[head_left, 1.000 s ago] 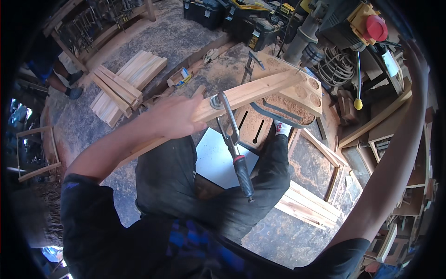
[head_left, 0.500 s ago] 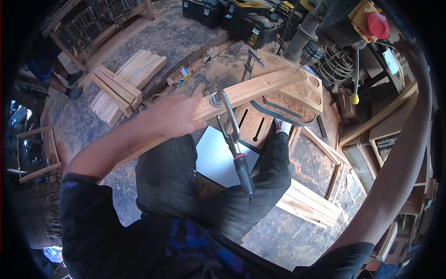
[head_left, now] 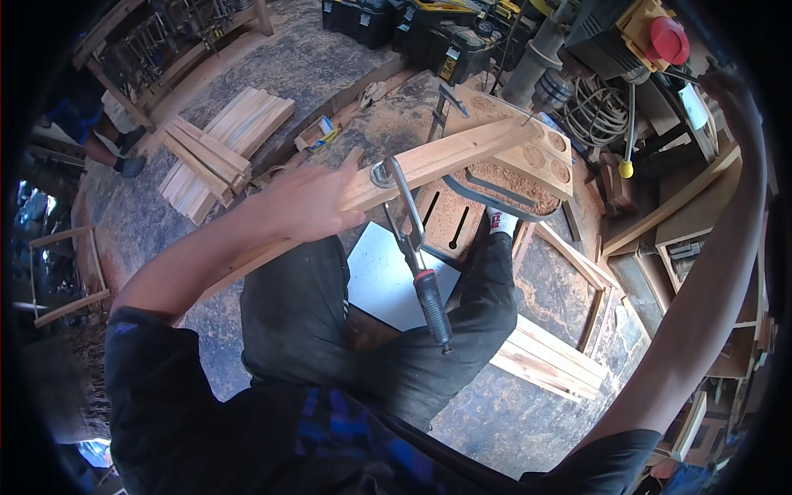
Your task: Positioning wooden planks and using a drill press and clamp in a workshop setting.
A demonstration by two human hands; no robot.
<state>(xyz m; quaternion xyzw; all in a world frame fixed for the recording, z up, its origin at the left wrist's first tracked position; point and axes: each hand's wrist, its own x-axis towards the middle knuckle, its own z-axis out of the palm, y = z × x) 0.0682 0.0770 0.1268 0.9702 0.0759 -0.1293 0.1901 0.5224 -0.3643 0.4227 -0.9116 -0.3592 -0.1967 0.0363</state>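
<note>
My left hand (head_left: 320, 202) is closed around a long wooden board (head_left: 450, 155), which slants from my left forearm up to the drill press. The board's far end lies beneath the drill chuck (head_left: 551, 89), with a thin bit at its surface. Just beyond my left fingers, a locking clamp (head_left: 419, 247) grips the board; its red-and-black handle hangs toward my lap. My right arm stretches up along the right side, and my right hand (head_left: 724, 89) is wrapped round the end of a dark drill press lever. That hand is small and partly in shadow.
Under the board is a wooden block with round recesses (head_left: 551, 157), on the sawdust-covered press base (head_left: 450, 219). Stacked boards (head_left: 231, 132) lie left, more (head_left: 549, 359) at right. Toolboxes (head_left: 462, 54) stand behind. A yellow-knobbed lever (head_left: 625, 169) hangs from the press. Another person's leg (head_left: 103, 128) shows far left.
</note>
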